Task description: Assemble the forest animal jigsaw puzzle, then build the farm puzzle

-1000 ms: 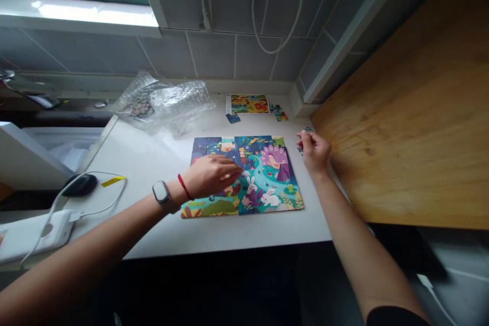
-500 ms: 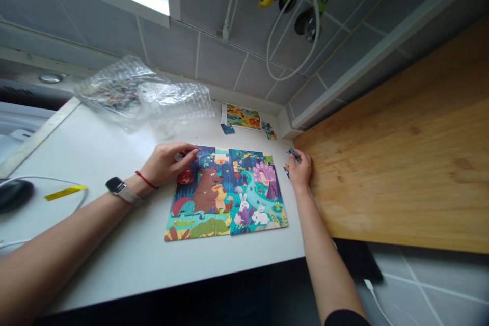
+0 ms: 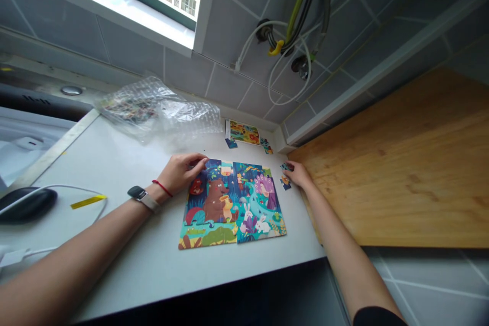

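Head view: from the room, a person works at a white counter (image 3: 126, 163), arms reaching in from 6 o'clock;
Far left: a black computer mouse (image 3: 26, 205) and a yellow strip (image 3: 87, 201) lie at 9 o'clock from the puzzle;
Left hand: the left hand (image 3: 181, 173) lies on the puzzle's upper-left edge, fingers pressed together, pinching nothing visible;
Puzzle: a jigsaw puzzle (image 3: 233, 204) of forest animals sits mid-counter, looking nearly whole, seams showing; no hole is clear from here;
Beyond it: a picture card (image 3: 244, 133) at 12 o'clock; a bubble-wrap bag (image 3: 156, 109) at 11 o'clock;
Right hand: the right hand (image 3: 298, 174) has its fingertips bunched on loose puzzle pieces (image 3: 285, 182) at 3 o'clock; whether they pinch one, I cannot tell;
Far right: a wooden board (image 3: 389, 173);
Change: the right hand sits lower and flatter than half a second ago; the left has barely shifted.
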{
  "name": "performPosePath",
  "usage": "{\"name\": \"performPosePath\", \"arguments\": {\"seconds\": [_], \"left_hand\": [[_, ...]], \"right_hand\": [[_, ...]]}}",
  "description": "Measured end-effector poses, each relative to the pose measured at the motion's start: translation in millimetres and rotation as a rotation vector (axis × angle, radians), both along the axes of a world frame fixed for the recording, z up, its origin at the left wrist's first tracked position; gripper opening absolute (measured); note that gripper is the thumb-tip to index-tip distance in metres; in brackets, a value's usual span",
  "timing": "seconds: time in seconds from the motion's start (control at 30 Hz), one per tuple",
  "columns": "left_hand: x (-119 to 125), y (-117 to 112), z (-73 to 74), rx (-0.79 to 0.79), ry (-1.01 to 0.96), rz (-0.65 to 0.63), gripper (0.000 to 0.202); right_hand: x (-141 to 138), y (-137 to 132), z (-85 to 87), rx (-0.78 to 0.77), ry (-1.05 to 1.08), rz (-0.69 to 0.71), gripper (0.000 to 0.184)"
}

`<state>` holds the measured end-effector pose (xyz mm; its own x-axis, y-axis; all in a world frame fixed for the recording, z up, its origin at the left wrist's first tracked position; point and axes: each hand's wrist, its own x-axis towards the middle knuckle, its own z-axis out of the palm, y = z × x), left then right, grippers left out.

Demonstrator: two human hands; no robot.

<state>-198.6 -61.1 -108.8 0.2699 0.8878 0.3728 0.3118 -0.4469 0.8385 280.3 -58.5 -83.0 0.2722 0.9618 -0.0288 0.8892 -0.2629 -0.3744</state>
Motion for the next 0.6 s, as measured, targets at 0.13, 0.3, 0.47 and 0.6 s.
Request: {"name": "performPosePath", "arguments": {"seconds": [0.13, 0.3, 0.47, 0.6], "left_hand": [[-0.9, 1.5, -1.6, -0.003, -0.022, 0.007, 0.035], [-1.6, 2.1, -1.9, -0.011, -0.05, 0.017, 0.035], [-1.7, 2.7, -3.0, -0.04, -0.096, 0.031, 0.035], [-1.7, 3.8, -4.7, -0.036, -0.104, 0.036, 0.036]], "right_hand": [[-2.9, 16.3, 11.5, -0.077, -0.058, 0.02, 0.049], [-16.4, 21.2, 26.3, -0.056, -0.106, 0.099, 0.049], [-36.0, 24.2, 46.9, -0.023, -0.057, 0.198, 0.027], [-51.7, 32.9, 60.3, -0.097, 0.06, 0.256, 0.017]]}}
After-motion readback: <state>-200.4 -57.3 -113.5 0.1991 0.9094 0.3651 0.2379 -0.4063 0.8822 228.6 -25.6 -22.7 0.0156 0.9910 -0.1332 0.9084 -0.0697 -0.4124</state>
